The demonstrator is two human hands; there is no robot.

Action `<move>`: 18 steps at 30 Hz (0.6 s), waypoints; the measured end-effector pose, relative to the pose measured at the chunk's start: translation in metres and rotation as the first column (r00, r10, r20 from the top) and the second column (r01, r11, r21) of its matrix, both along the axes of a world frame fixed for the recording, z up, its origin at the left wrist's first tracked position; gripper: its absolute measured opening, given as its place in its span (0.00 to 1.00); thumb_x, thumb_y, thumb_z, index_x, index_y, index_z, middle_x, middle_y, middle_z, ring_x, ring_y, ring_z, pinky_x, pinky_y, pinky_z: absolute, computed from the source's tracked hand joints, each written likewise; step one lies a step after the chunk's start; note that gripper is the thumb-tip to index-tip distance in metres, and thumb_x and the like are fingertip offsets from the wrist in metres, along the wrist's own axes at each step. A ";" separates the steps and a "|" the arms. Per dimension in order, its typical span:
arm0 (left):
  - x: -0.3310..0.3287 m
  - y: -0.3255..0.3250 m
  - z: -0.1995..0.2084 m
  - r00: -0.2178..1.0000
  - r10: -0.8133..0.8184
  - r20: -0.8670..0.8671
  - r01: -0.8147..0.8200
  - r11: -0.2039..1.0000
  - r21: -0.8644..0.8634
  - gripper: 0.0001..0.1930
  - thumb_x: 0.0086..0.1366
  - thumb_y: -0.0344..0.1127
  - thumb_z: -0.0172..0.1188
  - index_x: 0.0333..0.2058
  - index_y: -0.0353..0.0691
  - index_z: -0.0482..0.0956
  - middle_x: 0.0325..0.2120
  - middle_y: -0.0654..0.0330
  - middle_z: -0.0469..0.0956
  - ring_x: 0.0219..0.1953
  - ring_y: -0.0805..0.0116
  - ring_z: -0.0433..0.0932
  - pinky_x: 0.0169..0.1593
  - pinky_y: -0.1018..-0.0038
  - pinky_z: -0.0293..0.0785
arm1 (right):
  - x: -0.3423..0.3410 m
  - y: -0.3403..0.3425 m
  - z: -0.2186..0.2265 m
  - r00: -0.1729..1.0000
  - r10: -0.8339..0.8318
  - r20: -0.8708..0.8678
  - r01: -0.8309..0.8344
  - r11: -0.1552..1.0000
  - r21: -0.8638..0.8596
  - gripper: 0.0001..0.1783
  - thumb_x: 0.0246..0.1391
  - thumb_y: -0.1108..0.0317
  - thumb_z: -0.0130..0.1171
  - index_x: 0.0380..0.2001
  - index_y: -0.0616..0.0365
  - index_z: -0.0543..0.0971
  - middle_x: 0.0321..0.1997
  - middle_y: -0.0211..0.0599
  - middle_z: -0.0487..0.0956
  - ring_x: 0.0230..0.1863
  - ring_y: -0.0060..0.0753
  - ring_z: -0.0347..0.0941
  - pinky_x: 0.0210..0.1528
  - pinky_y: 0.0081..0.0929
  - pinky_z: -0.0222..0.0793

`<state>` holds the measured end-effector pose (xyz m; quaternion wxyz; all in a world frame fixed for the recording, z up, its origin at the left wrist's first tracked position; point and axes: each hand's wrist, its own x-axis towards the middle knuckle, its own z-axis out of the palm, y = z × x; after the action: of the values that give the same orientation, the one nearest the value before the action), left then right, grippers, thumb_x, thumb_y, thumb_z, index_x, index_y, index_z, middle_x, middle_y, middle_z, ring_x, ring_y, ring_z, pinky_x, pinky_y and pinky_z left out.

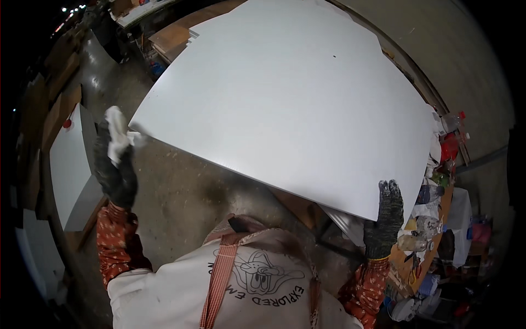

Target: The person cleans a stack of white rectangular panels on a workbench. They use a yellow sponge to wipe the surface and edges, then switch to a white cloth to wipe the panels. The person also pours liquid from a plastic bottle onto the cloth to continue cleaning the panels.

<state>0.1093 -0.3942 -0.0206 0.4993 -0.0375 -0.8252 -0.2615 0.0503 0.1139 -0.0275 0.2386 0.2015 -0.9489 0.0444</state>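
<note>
A large white panel (pixel 285 104) lies flat in front of me, its near edge slanting down to the right. My right hand (pixel 386 216), in a dark knit glove, rests with fingers stretched out on the panel's near right corner. Off the panel's left corner I hold up my left hand (pixel 118 167), also in a dark glove. It is closed on a crumpled white cloth (pixel 116 134), which sticks out above the fingers. A small dark speck (pixel 335 56) shows on the far part of the panel.
To the right, a wooden bench (pixel 419 268) carries bottles, a jar (pixel 412 243) and scissors (pixel 416 268). Other white panels (pixel 71 164) lean at the left. Brown boards (pixel 183 33) lie beyond the far left edge. A person (pixel 104 27) stands in the background.
</note>
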 end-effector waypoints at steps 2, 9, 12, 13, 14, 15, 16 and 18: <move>0.003 0.010 -0.006 0.991 0.107 0.081 -0.050 0.852 -0.520 0.23 0.59 0.28 0.54 0.54 0.32 0.67 0.54 0.45 0.67 0.59 0.52 0.64 0.59 0.65 0.62 | 0.000 0.000 -0.003 1.000 -0.007 0.003 0.007 0.999 -0.037 0.30 0.47 0.75 0.48 0.57 0.62 0.66 0.61 0.50 0.66 0.64 0.49 0.59 0.64 0.42 0.54; -0.065 -0.032 -0.024 0.957 -0.217 0.191 0.229 0.973 -0.041 0.18 0.62 0.30 0.51 0.51 0.36 0.70 0.51 0.52 0.70 0.54 0.62 0.68 0.56 0.69 0.63 | 0.015 -0.057 -0.002 0.999 0.031 0.044 -0.031 1.000 -0.006 0.30 0.45 0.77 0.48 0.56 0.60 0.67 0.60 0.51 0.64 0.65 0.53 0.57 0.65 0.47 0.53; -0.089 -0.057 -0.011 0.930 -0.322 0.175 0.262 0.919 0.295 0.18 0.62 0.30 0.51 0.51 0.34 0.70 0.49 0.54 0.72 0.49 0.64 0.71 0.54 0.71 0.67 | 0.016 -0.124 -0.028 0.950 0.267 -0.165 -0.247 0.960 0.130 0.24 0.58 0.60 0.49 0.56 0.58 0.67 0.59 0.51 0.65 0.62 0.52 0.60 0.61 0.48 0.60; -0.101 -0.059 -0.009 0.933 -0.269 0.238 0.197 0.938 0.286 0.18 0.63 0.30 0.50 0.52 0.35 0.69 0.49 0.54 0.72 0.49 0.64 0.71 0.53 0.71 0.67 | 0.016 -0.149 -0.024 0.921 0.388 0.008 -0.387 0.919 -0.071 0.23 0.59 0.61 0.48 0.56 0.57 0.68 0.58 0.51 0.66 0.60 0.49 0.62 0.60 0.50 0.61; -0.116 -0.057 -0.011 0.925 -0.229 0.302 0.146 0.951 0.273 0.18 0.64 0.30 0.49 0.53 0.35 0.68 0.48 0.54 0.72 0.49 0.65 0.71 0.52 0.72 0.67 | 0.016 -0.174 -0.028 0.884 0.415 -0.214 -0.439 0.895 -0.082 0.22 0.58 0.64 0.49 0.56 0.55 0.68 0.57 0.49 0.67 0.59 0.48 0.64 0.60 0.50 0.62; -0.120 -0.058 -0.018 0.936 -0.280 0.213 0.267 0.960 0.088 0.16 0.65 0.30 0.48 0.51 0.34 0.70 0.47 0.54 0.72 0.46 0.67 0.72 0.49 0.72 0.70 | 0.016 -0.192 -0.030 0.792 0.433 -0.430 -0.512 0.856 -0.080 0.22 0.57 0.66 0.49 0.56 0.54 0.68 0.56 0.48 0.68 0.57 0.46 0.65 0.59 0.50 0.62; -0.116 -0.041 -0.010 0.910 -0.330 0.250 0.300 0.942 0.151 0.17 0.64 0.32 0.50 0.51 0.34 0.70 0.47 0.54 0.73 0.46 0.67 0.72 0.49 0.72 0.70 | 0.014 -0.201 -0.021 0.747 0.540 -0.388 -0.618 0.779 -0.105 0.22 0.57 0.66 0.49 0.56 0.53 0.68 0.56 0.47 0.68 0.57 0.46 0.65 0.59 0.50 0.62; -0.101 0.022 -0.005 0.883 -0.381 0.275 0.369 0.924 0.097 0.19 0.63 0.36 0.53 0.50 0.34 0.71 0.45 0.53 0.74 0.46 0.65 0.73 0.50 0.70 0.70 | 0.007 -0.203 -0.004 0.610 0.729 -0.311 -0.789 0.593 -0.160 0.23 0.56 0.66 0.49 0.56 0.52 0.68 0.56 0.46 0.68 0.57 0.46 0.65 0.59 0.50 0.63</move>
<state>0.0088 -0.3724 -0.0258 0.3139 -0.1472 -0.8606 -0.3730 0.0568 -0.0892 -0.0314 0.3227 0.5559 -0.7225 0.2546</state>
